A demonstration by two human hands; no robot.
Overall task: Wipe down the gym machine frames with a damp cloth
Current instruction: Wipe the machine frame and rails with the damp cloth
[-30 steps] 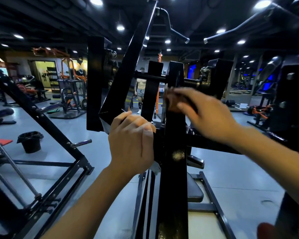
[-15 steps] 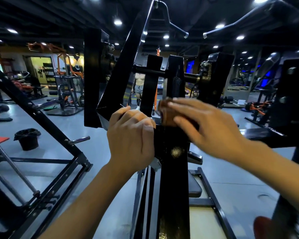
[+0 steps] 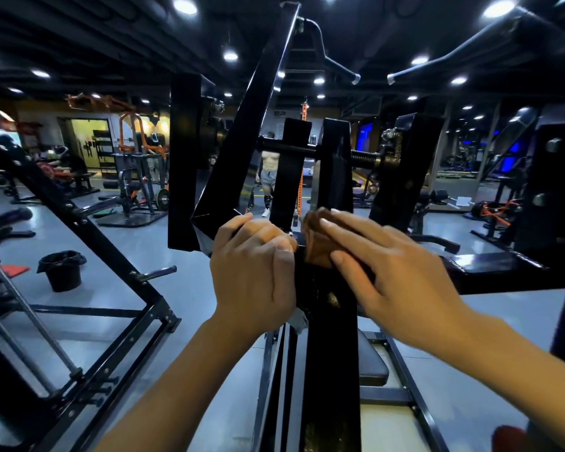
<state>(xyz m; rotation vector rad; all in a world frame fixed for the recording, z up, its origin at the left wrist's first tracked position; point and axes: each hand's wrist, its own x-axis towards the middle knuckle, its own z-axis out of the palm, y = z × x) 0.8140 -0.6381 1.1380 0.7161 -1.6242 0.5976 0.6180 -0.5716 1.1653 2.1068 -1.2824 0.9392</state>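
Observation:
A black gym machine frame (image 3: pixel 330 370) rises in front of me, with an upright post in the centre and angled beams above. My right hand (image 3: pixel 392 275) lies flat, fingers straight, pressing a brown cloth (image 3: pixel 317 246) against the front of the upright post. Beside it, my left hand (image 3: pixel 255 275) curls its fingers round the left edge of the frame, at the joint of the angled beam. Most of the cloth is hidden under my right fingers.
A second black frame (image 3: pixel 88 243) slants across the left, with a bar peg sticking out. A black bin (image 3: pixel 61 270) stands on the grey floor at left. A padded seat (image 3: pixel 371 363) sits below the post. A person stands far behind the machine.
My right hand has slid the cloth down the upright post, from near the crossbar to the level of my left hand. The left hand has kept its grip.

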